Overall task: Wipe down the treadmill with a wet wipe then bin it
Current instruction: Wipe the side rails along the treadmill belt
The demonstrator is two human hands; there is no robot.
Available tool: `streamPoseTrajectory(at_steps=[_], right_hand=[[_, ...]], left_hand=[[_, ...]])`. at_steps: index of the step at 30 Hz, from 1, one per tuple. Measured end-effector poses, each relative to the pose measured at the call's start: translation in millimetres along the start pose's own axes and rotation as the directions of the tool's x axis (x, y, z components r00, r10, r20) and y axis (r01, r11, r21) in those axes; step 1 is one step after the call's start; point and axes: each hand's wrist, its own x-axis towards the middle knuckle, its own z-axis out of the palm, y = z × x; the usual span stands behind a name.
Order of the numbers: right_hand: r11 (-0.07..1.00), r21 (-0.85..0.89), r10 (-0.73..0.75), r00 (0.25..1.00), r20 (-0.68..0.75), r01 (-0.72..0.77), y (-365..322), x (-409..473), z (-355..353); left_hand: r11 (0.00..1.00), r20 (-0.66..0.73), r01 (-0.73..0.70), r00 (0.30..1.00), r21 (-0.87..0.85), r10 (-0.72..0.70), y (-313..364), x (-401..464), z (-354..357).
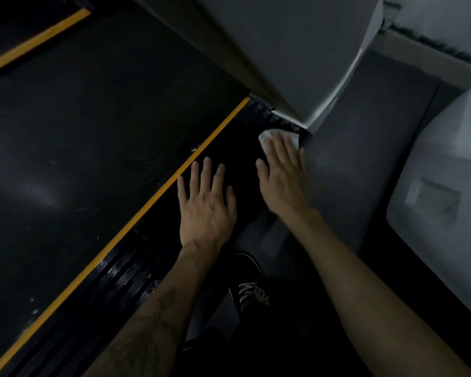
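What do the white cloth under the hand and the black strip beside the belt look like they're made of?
The wet wipe looks like thin, soft nonwoven fabric: it bunches and creases under the right hand. The side rail looks like hard moulded plastic or rubber, black with a slight gloss: its ribbed surface catches light. The orange stripe along its edge may be paint or tape; I cannot tell which.

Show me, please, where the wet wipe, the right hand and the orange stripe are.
wet wipe (264, 137): head view, white corner beyond the fingertips.
right hand (280, 178): head view, back of the hand.
orange stripe (158, 190): head view, middle of the line.
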Motion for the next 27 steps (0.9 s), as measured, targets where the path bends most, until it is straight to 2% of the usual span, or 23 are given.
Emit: streamPoseTrajectory(at_steps=[3, 5, 9, 12, 15, 17, 21, 24, 27], right_hand=[[0.99, 0.052, -0.129, 0.991, -0.03, 0.13, -18.1, -38.6, 6.7], [0.985, 0.038, -0.169, 0.986, -0.013, 0.169, -10.7, -24.2, 3.4], [0.997, -0.019, -0.067, 0.996, 0.066, 0.069, 17.2, 25.7, -6.7], [1.0, -0.011, 0.003, 1.0, 0.017, -0.003, 3.8, 7.5, -0.4], [0.994, 0.036, -0.103, 0.995, -0.002, 0.103, -13.5, -25.1, 8.7], [0.988, 0.038, -0.153, 0.988, 0.011, 0.153, -6.2, -12.1, 4.8], [0.998, -0.028, -0.062, 0.996, 0.068, 0.064, 18.0, 41.6, -7.7], [1.0, -0.015, -0.009, 1.0, 0.027, 0.009, 12.4, 25.5, -3.1], [0.999, 0.018, -0.048, 0.999, -0.014, 0.048, 1.6, -4.1, 6.2]], left_hand=[[1.0, -0.006, -0.006, 1.0, -0.004, 0.006, -0.8, 0.8, 0.3], [1.0, -0.015, -0.004, 1.0, -0.008, 0.004, 0.4, 1.1, 0.4], [1.0, -0.021, 0.004, 1.0, -0.008, -0.004, 0.5, 1.1, 1.0], [1.0, -0.012, 0.0, 1.0, 0.003, 0.0, 1.2, 0.7, 0.6], [1.0, -0.002, -0.009, 1.0, 0.001, 0.009, 1.4, 1.7, 0.1], [1.0, -0.003, -0.013, 1.0, -0.008, 0.013, 2.0, 2.3, -0.6], [1.0, -0.023, -0.007, 1.0, -0.002, 0.007, 1.2, 2.8, -0.2], [1.0, -0.025, -0.004, 1.0, -0.002, 0.004, 1.2, 2.2, 1.7], [1.0, -0.021, -0.009, 1.0, 0.006, 0.009, 0.6, 2.7, 3.0]])
